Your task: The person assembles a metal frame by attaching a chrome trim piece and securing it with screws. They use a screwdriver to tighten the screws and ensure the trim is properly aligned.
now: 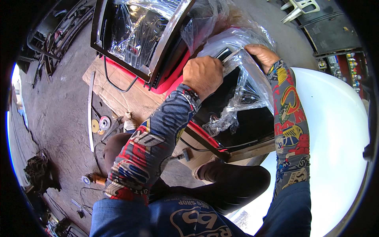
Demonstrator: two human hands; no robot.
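Note:
In front of me is a red and black seat with a metal frame (252, 152), partly covered in crumpled clear plastic wrap (241, 98). My left hand (203, 77) is closed in a fist at the frame's far left corner; its fingertips are turned away, so what they grip is hidden. My right hand (262, 56) is curled over the far right corner, fingers on the plastic-covered frame edge. Between the hands, the plastic lies over the frame's far end. A second seat with a metal frame (167, 37), also plastic-covered, rests beyond my left hand, with a bent black rod (120, 90) along its near side.
Flattened cardboard (104, 85) lies under the seats. Left on the floor are a long metal strip (90, 114), discs (104, 123) and a corded power tool (94, 179). A large white curved panel (335, 146) stands close on my right. A white plastic chair (301, 8) is farther back.

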